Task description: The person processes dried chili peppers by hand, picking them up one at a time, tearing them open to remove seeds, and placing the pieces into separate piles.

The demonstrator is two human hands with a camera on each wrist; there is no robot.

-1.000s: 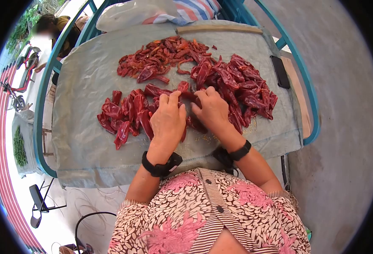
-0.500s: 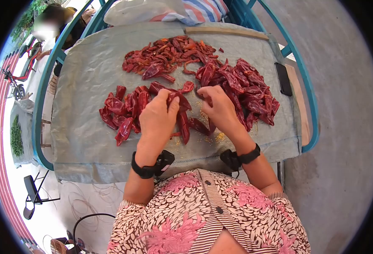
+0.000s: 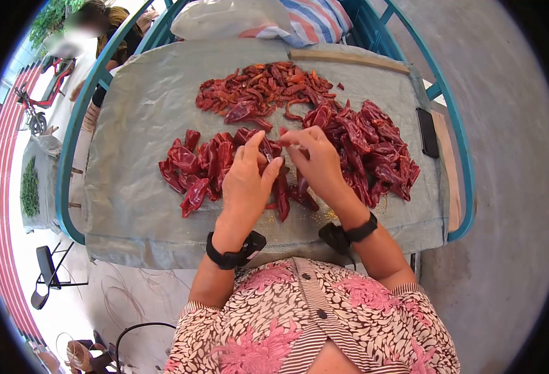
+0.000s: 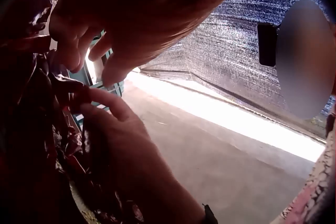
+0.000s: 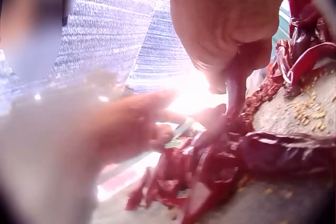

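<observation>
Over the middle of a grey sheet [image 3: 131, 230], my right hand [image 3: 318, 162] pinches a dark red pepper [image 5: 237, 90] between fingers and thumb; the right wrist view shows it hanging from the fingertips. Facing it, the left hand [image 3: 249, 181] has its fingers loosely extended and its thumb apart, close over several peppers, with nothing seen in its grasp. Whole wrinkled red peppers [image 3: 184, 159] lie in a group left of the hands. A larger heap of whole peppers [image 3: 377, 146] sits to the right. Smaller red pepper pieces [image 3: 262, 87] are spread farther back.
Yellow seeds [image 3: 321, 216] are scattered in front of the hands. A black phone [image 3: 427, 132] lies at the right edge, and a wooden strip [image 3: 349, 60] along the back. Teal rails [image 3: 467, 193] border the sheet. Behind stands a striped bag [image 3: 318, 22]; another person [image 3: 122, 37] is at back left.
Both hands worked close together, then drew apart with the left fingers curled round a pepper. Now the left fingers are loosened, and the right hand has come back in toward the left.
</observation>
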